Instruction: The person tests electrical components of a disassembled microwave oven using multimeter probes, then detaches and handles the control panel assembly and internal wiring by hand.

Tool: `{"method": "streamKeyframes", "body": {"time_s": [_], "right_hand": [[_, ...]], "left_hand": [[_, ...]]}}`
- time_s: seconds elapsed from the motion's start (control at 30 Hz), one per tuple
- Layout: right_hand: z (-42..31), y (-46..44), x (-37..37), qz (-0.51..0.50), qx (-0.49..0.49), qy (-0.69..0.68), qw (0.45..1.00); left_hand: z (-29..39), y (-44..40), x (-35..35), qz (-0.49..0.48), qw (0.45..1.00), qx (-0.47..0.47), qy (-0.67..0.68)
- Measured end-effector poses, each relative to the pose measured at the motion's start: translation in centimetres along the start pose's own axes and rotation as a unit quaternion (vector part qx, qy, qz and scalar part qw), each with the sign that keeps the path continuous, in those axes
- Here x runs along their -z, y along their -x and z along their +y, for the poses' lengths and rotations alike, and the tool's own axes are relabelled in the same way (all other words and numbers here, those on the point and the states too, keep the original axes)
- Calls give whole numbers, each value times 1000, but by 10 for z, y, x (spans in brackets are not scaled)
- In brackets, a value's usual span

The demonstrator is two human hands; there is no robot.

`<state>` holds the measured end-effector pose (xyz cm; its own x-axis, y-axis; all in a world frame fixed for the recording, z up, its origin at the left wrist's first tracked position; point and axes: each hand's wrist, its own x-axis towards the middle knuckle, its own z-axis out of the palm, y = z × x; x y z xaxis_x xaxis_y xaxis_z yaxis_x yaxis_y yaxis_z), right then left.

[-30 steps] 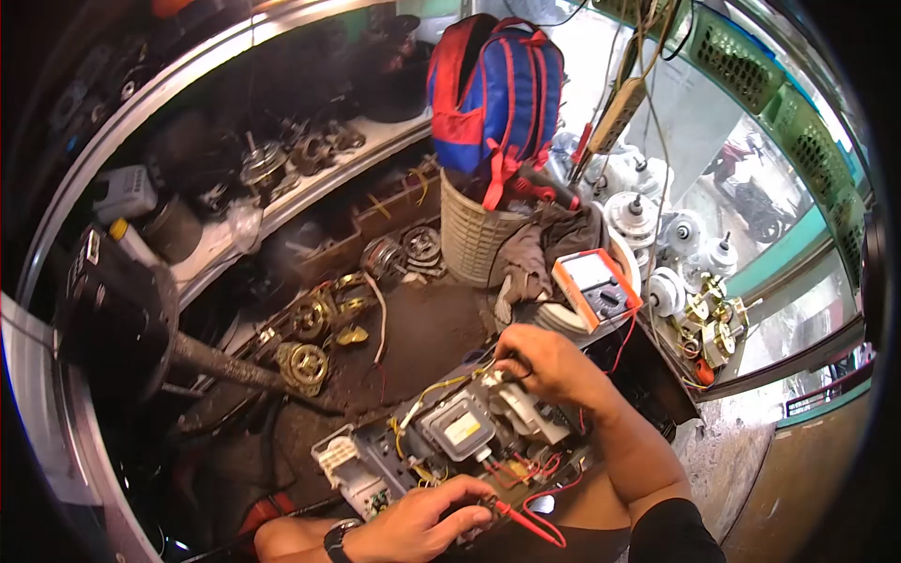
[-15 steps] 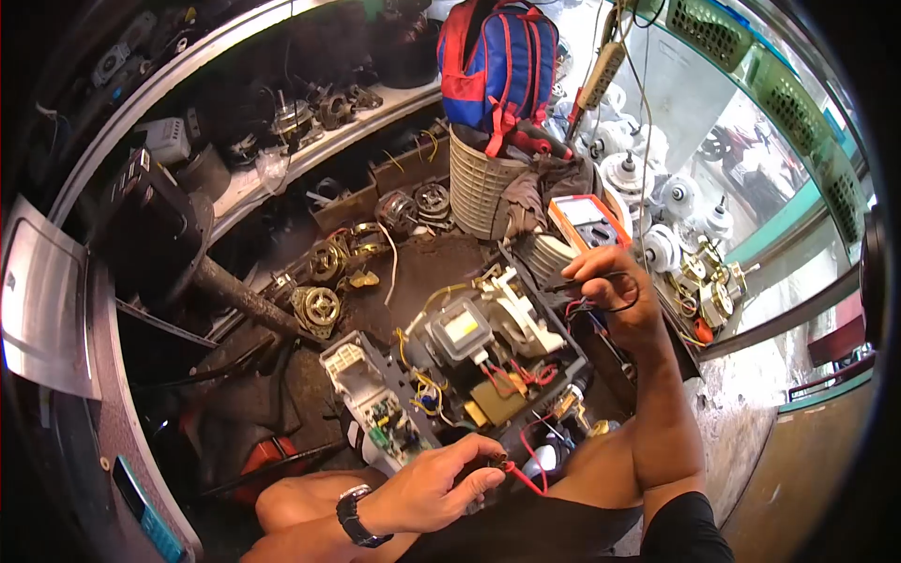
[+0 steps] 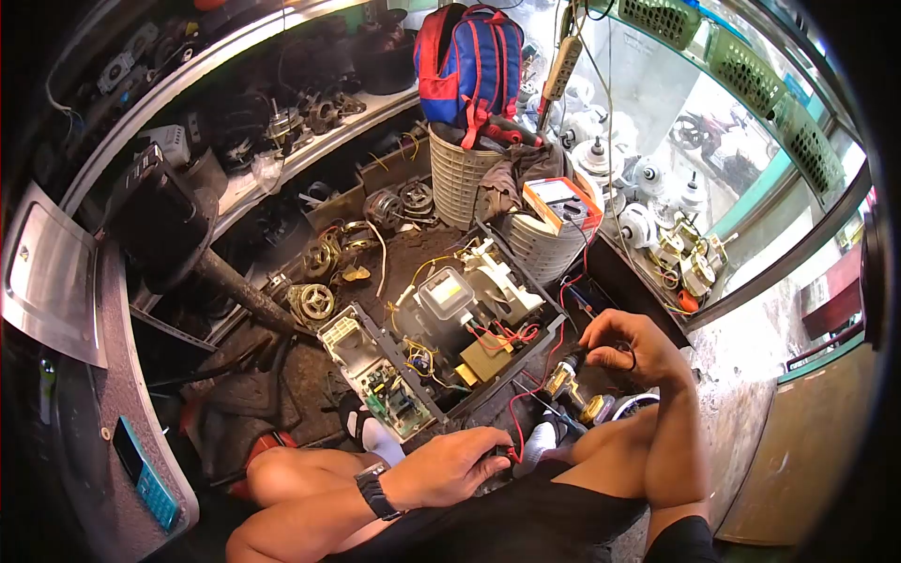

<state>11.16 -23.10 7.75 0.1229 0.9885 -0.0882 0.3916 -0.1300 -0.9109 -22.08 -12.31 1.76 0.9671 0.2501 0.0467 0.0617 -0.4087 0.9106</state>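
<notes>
My left hand (image 3: 449, 467), with a black watch (image 3: 377, 493) on its wrist, is closed on the end of a red test lead (image 3: 517, 413) near my lap. Off to the right, my right hand (image 3: 638, 345) pinches a black test lead (image 3: 631, 357) between thumb and fingers. Between and beyond them lies an opened appliance (image 3: 442, 292), its wires and a tan block (image 3: 482, 361) exposed. A green circuit board (image 3: 392, 398) sits in the casing at its near left. The orange-edged multimeter (image 3: 563, 204) rests on a ribbed basket at the far side.
A blue and red backpack (image 3: 481, 66) sits on a tall woven basket (image 3: 453, 178). Motor parts (image 3: 312, 301) lie on the floor at left, and white motors (image 3: 638, 225) stand at right. A yellow power drill (image 3: 561, 383) is near my right leg. A blue phone (image 3: 148, 479) lies on the left ledge.
My right hand has moved down, away from the multimeter, still pinching the black lead. My left hand keeps hold of the red lead. The whole view has shifted slightly.
</notes>
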Motion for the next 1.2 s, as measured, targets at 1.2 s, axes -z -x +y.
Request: {"method": "streamKeyframes", "body": {"time_s": [1.2], "right_hand": [[28, -24, -10, -194, 50, 73, 977]], "left_hand": [[-35, -22, -25, -161, 981, 71, 81]]}}
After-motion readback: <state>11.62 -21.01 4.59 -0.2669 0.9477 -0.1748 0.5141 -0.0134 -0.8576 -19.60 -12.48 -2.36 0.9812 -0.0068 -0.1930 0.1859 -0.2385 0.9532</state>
